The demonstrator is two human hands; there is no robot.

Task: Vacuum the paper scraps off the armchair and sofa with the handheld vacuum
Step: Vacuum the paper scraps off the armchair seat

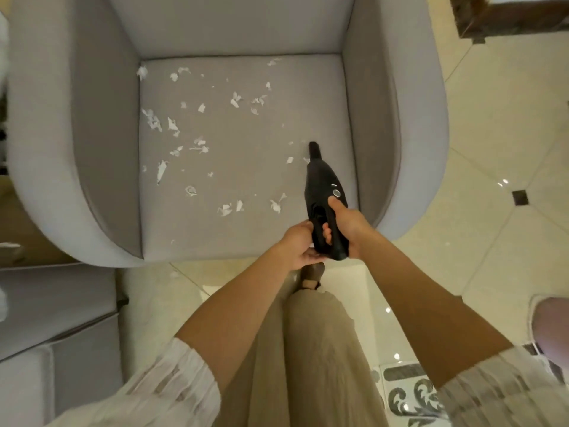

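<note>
A grey armchair (92,149) fills the upper view, its seat strewn with several white paper scraps (197,146). The black handheld vacuum (320,186) points away from me, nozzle tip down near the seat's right side beside small scraps. My right hand (348,226) grips the vacuum's handle, thumb lying just below its round button. My left hand (298,245) holds the rear end of the vacuum from the left, fingers curled round it.
Part of a grey sofa (61,334) shows at the lower left. Glossy cream floor tiles (492,149) lie to the right. A dark wooden piece (505,16) sits at the top right, and a rounded pinkish seat edge (551,325) at the right edge.
</note>
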